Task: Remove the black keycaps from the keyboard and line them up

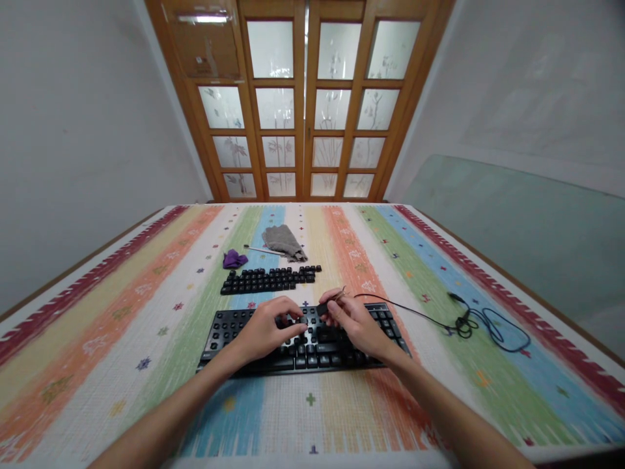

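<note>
A black keyboard [336, 360] lies before me, with keycaps off much of its left and upper part and bare switches showing. Over its middle, my left hand [268, 322] is closed, thumb and fingers curled around a small dark piece that looks like a keycap [303, 320]. My right hand [355, 320] is just to the right, pinching a small black block with thin wires, which looks like a keycap puller [322, 309]. The fingertips of the two hands are close but apart. Behind the keyboard, loose black keycaps [268, 280] stand in rows.
Beyond the keycaps lie a purple cloth [235, 259], a grey cloth [286, 242] and a thin stick-like brush [263, 249]. The keyboard's cable [461, 322] is bundled at the right. A striped cloth [161, 384] covers the table; wooden doors [305, 143] stand behind.
</note>
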Demonstrator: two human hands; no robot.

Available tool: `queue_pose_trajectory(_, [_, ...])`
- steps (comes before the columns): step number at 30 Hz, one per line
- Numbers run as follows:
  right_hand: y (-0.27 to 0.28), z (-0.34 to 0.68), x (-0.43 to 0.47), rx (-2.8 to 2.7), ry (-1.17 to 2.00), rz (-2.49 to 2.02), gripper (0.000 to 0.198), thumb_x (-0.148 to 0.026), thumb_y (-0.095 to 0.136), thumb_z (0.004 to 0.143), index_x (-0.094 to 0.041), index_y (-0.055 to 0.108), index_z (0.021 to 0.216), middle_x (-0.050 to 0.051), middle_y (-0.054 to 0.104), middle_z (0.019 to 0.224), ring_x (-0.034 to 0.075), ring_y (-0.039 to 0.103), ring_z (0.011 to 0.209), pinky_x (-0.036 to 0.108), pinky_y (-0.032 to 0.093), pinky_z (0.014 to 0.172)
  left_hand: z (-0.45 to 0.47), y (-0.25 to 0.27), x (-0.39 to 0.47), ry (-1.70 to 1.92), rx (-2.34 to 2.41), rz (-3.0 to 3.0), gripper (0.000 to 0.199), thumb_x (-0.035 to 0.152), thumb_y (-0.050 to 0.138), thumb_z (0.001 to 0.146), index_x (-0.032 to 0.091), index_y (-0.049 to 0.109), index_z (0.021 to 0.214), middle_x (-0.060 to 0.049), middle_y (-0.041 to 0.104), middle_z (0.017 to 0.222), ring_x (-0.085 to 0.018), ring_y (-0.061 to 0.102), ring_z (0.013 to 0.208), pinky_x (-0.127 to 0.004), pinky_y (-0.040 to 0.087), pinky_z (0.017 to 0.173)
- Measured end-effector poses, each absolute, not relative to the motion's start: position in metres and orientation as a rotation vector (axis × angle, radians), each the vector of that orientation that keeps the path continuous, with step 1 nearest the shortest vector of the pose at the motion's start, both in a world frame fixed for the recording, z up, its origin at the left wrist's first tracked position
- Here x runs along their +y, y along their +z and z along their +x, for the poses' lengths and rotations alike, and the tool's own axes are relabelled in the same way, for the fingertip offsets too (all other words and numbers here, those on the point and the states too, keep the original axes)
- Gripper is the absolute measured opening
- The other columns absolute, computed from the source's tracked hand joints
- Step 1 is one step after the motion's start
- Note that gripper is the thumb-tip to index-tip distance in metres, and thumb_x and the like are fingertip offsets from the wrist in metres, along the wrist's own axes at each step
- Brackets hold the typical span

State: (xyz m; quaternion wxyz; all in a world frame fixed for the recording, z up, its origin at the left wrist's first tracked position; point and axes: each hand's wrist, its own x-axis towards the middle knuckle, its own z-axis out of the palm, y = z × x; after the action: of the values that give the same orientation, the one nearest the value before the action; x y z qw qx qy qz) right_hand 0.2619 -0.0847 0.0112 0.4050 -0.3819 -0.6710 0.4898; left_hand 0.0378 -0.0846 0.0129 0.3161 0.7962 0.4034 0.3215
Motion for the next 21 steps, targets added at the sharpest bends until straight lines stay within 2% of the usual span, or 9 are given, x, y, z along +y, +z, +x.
queue_pose_trajectory(8, [0.002, 0.263, -0.084, -1.638, 1.215, -1.013, 0.04, -0.055, 0.045, 0.094, -0.017, 0.057, 0.099, 0.003, 0.058, 0.08, 0.017, 0.058, 0.069, 0.031, 0.049, 0.067, 0.038, 0.021, -0.069, 0.743, 0.952, 2.185, 0.008, 0.024, 0.07, 0.079, 0.019, 0.067, 0.085, -0.005, 0.066, 0.099, -0.017, 0.061, 0.086, -0.027, 0.05, 0.071])
queue_pose_trajectory(15, [-0.002, 0.27, -0.086, -1.574, 1.16, -1.077, 0.038, -0.054, 0.044, 0.095, -0.018, 0.057, 0.099, 0.003, 0.058, 0.081, 0.017, 0.059, 0.068, 0.031, 0.05, 0.066, 0.035, 0.029, -0.049, 0.704, 0.945, 2.309, 0.008, 0.025, 0.065, 0.081, 0.02, 0.067, 0.087, -0.006, 0.063, 0.102, -0.018, 0.06, 0.093, -0.031, 0.051, 0.08])
queue_pose_trajectory(21, [-0.006, 0.275, -0.087, -1.531, 1.127, -1.098, 0.036, -0.051, 0.044, 0.096, -0.018, 0.058, 0.1, 0.004, 0.06, 0.083, 0.017, 0.06, 0.068, 0.031, 0.049, 0.067, 0.036, 0.012, -0.008, 0.701, 1.019, 2.634, 0.008, 0.019, 0.059, 0.084, 0.017, 0.065, 0.088, -0.008, 0.059, 0.103, -0.022, 0.055, 0.103, -0.037, 0.048, 0.093])
